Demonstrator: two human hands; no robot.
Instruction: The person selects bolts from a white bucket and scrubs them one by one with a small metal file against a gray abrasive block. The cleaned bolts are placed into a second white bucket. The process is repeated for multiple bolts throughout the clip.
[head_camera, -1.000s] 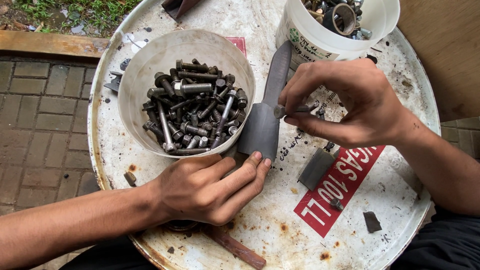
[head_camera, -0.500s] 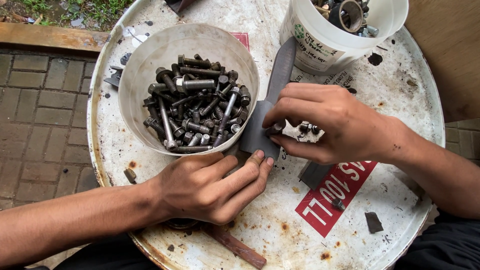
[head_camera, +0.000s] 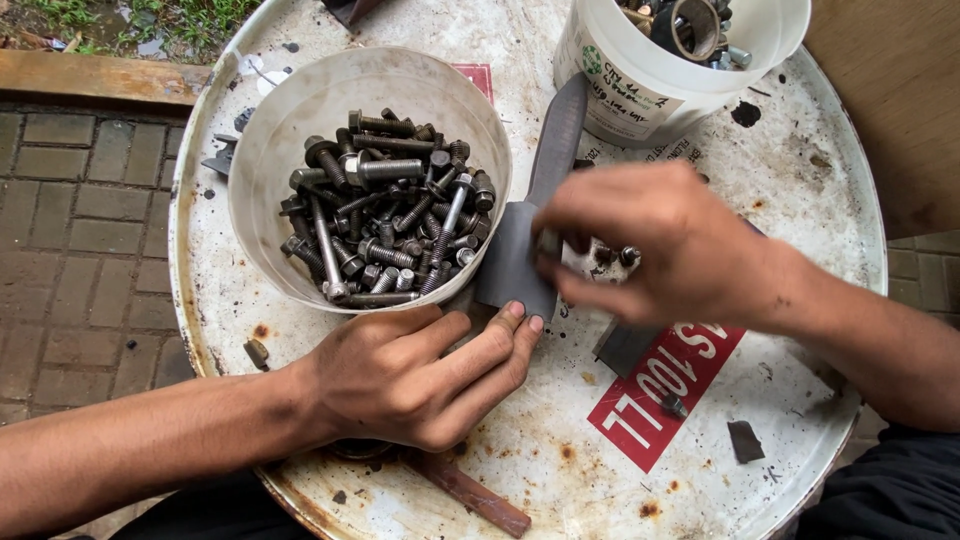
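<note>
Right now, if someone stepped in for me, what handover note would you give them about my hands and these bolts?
Left hand: flat on the drum top, fingertips pressing the near end of the grey metal blade.
Right hand: over the blade's right edge, fingers curled around a few small bolts; the grip is partly hidden.
White bowl: left of the blade, full of dark bolts and nuts.
White bucket: at the far edge, holding metal rings and fittings.
Done: many bolts sit in the bowl.
Left: the few bolts in the right hand, plus loose bits on the drum top.
</note>
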